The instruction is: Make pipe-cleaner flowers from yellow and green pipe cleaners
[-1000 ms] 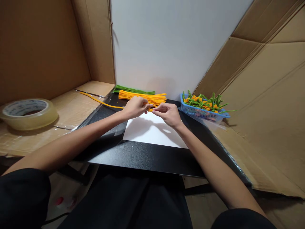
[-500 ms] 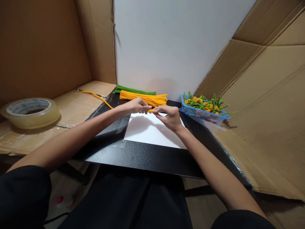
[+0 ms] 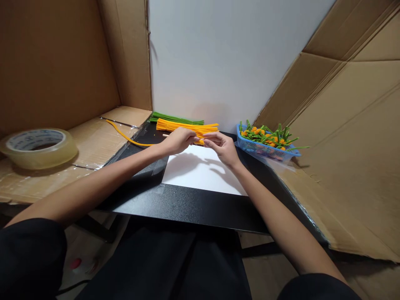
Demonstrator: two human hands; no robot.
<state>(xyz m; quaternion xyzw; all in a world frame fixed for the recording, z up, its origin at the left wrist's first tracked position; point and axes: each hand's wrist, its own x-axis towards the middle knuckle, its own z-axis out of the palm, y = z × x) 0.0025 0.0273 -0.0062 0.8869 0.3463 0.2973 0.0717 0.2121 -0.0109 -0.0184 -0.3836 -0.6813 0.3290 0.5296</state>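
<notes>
Over the white paper (image 3: 200, 171), my left hand (image 3: 180, 140) is closed on a yellow-orange pipe cleaner (image 3: 134, 142), whose long tail trails out to the left. A pale thin stick (image 3: 165, 135) pokes out on the far side of that hand, its grip on it partly hidden. By my left fingertips is a short wound part of the pipe cleaner. My right hand (image 3: 222, 146) is close beside it, thumb and fingers apart. A bundle of yellow-orange pipe cleaners (image 3: 184, 126) lies just behind the hands, in front of a green bundle (image 3: 175, 118).
To the right stands a blue basket (image 3: 265, 149) filled with green and orange pipe-cleaner pieces. A big roll of clear tape (image 3: 40, 148) rests on the cardboard at left. Cardboard walls (image 3: 353, 137) flank the black table (image 3: 193, 208).
My right thumb and fingers have opened from their pinch on the wound part. The pipe cleaner's tail has sunk lower on the left, and the pale stick's end now shows.
</notes>
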